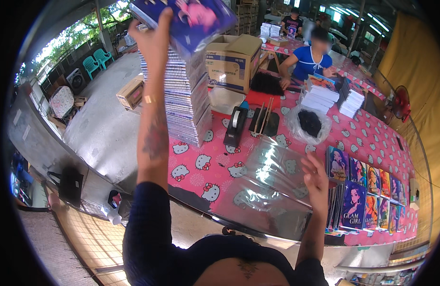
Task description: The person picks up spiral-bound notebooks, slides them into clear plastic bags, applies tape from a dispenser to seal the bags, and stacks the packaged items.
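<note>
High at the upper left, my left hand (155, 38) grips a plastic-wrapped pack of notebooks (196, 21) with a dark blue and pink cover. Just under the pack rises a tall stack of wrapped notebooks (186, 100), spiral edges showing. Whether the pack touches the top of the stack, I cannot tell. My right hand (315, 178) is empty, fingers apart, above the right side of some clear plastic bags (265, 174) lying on the pink patterned table (201, 167). Right of that hand stand rows of colourful spiral notebooks (353, 202).
Behind the bags are a black tape dispenser (235, 126), thin sticks (265, 117) and a bag of black coils (309, 125). A cardboard box (229, 64) stands beside the stack. Across the table, a person in blue (310, 62) sits near notebook piles (320, 97). A red fan (401, 102) is at right.
</note>
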Action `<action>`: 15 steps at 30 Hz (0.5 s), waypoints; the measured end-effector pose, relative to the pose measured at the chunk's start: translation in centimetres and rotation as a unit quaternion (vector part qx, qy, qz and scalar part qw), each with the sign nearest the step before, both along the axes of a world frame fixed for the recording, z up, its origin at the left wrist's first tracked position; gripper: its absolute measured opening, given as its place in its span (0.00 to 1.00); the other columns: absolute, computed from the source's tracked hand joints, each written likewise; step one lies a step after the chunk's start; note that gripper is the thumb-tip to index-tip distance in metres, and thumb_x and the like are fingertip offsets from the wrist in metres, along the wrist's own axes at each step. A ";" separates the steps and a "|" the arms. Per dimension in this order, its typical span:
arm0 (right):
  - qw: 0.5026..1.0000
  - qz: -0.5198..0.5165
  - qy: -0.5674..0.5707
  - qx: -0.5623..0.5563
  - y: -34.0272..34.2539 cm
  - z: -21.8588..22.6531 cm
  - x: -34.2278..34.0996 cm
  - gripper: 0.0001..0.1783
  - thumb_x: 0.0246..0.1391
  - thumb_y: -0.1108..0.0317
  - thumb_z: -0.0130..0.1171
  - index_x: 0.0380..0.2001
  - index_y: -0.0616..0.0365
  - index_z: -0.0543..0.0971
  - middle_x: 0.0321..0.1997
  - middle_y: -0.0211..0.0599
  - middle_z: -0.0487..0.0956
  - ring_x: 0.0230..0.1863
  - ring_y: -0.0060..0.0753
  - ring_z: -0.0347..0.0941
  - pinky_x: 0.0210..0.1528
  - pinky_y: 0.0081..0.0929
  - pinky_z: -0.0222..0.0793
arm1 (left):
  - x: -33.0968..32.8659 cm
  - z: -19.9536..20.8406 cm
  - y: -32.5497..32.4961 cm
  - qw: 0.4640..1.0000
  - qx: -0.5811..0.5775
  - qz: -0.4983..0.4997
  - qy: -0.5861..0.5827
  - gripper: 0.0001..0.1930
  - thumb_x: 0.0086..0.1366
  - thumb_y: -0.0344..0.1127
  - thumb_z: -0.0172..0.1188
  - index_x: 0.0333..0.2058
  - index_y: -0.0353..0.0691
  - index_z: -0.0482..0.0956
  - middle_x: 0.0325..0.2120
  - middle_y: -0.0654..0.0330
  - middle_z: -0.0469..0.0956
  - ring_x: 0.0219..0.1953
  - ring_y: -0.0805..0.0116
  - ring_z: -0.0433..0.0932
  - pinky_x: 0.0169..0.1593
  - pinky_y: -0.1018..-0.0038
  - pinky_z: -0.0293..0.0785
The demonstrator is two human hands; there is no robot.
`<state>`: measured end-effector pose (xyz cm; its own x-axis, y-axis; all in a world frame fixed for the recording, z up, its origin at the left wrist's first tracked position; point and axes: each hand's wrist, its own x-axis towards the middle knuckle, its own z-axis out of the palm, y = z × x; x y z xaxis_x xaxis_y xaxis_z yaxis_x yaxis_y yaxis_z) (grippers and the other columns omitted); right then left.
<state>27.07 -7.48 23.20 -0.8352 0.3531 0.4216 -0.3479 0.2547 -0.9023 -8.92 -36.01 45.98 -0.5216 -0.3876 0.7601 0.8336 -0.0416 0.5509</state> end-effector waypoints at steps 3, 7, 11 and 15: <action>0.999 -0.028 -0.037 0.012 1.9 -0.6 4.0 0.27 0.60 0.60 0.60 0.59 0.61 0.72 0.64 0.43 0.69 0.65 0.39 0.65 0.66 0.36 0.60 | -9.6 2.7 -3.5 0.958 -0.084 0.177 -0.210 0.63 0.40 0.68 0.72 0.58 0.17 0.56 0.53 0.33 0.70 0.54 0.49 0.73 0.58 0.65 0.68; 0.988 -0.138 -0.028 0.067 5.2 -0.5 9.1 0.25 0.60 0.60 0.60 0.58 0.61 0.73 0.60 0.41 0.73 0.63 0.36 0.67 0.65 0.35 0.60 | -15.4 -0.3 -4.5 0.835 -0.139 0.269 -0.459 0.69 0.41 0.78 0.62 0.63 0.17 0.52 0.60 0.29 0.62 0.65 0.43 0.59 0.66 0.58 0.57; 0.905 -0.289 -0.165 0.267 11.9 -0.1 14.4 0.29 0.60 0.54 0.60 0.58 0.61 0.72 0.62 0.45 0.72 0.64 0.41 0.66 0.65 0.35 0.58 | -14.5 0.3 -6.4 0.844 -0.133 0.323 -0.406 0.57 0.48 0.74 0.62 0.58 0.23 0.66 0.62 0.38 0.62 0.65 0.44 0.56 0.65 0.60 0.54; 0.836 -0.353 -0.364 0.210 21.1 -5.0 22.4 0.39 0.55 0.47 0.63 0.61 0.65 0.68 0.57 0.52 0.76 0.59 0.47 0.72 0.63 0.35 0.63 | 1.1 -7.8 7.1 0.986 -0.100 0.129 -0.016 0.33 0.62 0.53 0.62 0.52 0.27 0.69 0.48 0.46 0.69 0.48 0.56 0.67 0.54 0.64 0.59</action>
